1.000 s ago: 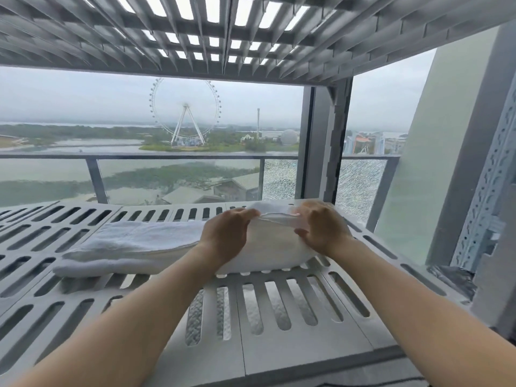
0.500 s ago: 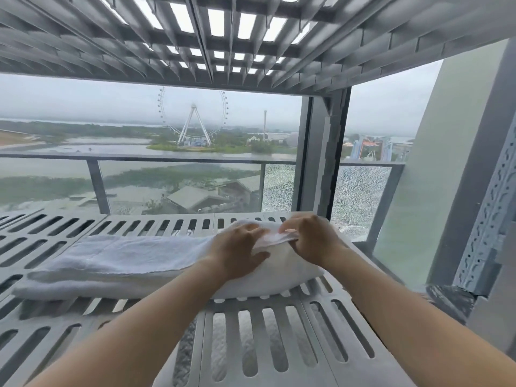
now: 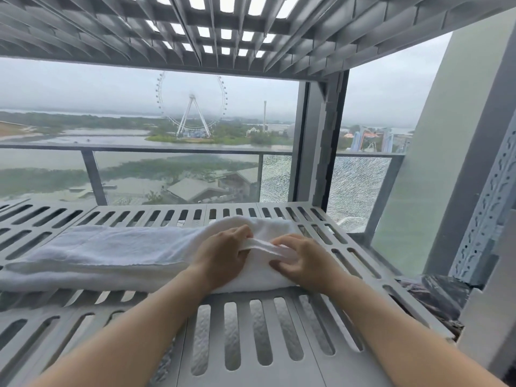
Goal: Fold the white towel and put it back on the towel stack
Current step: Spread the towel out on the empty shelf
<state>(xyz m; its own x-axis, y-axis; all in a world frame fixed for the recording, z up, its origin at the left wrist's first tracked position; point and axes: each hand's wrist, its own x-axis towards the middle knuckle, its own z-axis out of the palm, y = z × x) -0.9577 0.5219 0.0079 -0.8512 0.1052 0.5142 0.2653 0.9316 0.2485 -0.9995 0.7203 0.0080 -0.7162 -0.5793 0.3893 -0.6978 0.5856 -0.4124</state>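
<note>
A grey slotted shelf (image 3: 251,339) carries one thing — the white towel (image 3: 111,252), stretched lengthwise across it.

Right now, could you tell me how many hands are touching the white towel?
2: the left hand and right hand both pinch a fold at the white towel's right end.

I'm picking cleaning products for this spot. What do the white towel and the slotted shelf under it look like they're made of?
White towel: soft terry cloth, probably cotton; matte, nubbly surface that creases under the hands. Slotted shelf: looks like painted metal, possibly moulded plastic; smooth, satin pale grey with clean-cut slots.
</note>
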